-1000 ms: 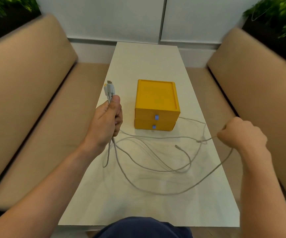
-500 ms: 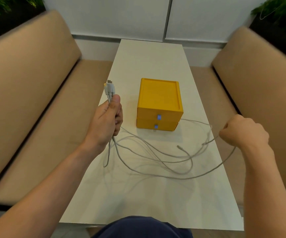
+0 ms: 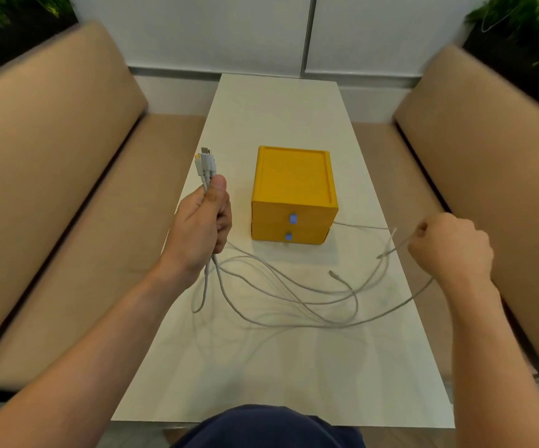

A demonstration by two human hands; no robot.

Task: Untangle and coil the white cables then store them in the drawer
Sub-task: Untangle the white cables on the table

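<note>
Cables of thin white cord [image 3: 294, 297] lie in loose, crossing loops on the long white rectangular table [image 3: 277, 108], in front of the small yellow plastic two-drawer box [image 3: 294, 189]. Both drawers are closed, each with a small blue pull tab [image 3: 292, 218] on its front.

The left hand [image 3: 200, 227] is held up just left of the box. Its fingers and thumb are wrapped round a bunch of cable ends, and the white plug connectors [image 3: 205, 163] stick up above the thumb. Strands hang from the bottom of the fist, and one short loop droops near the table's left edge.

The right hand [image 3: 449, 247] is well apart from the left, at the table's right edge. It is curled into a fist round one strand. A short end with a plug pokes out to its left, and the longer run sweeps down under the wrist and back across the table. Another loose plug [image 3: 333, 273] rests on the tabletop between the hands.

Tan padded benches [image 3: 51, 156] flank the table, with green plants [image 3: 526, 24] behind them.
</note>
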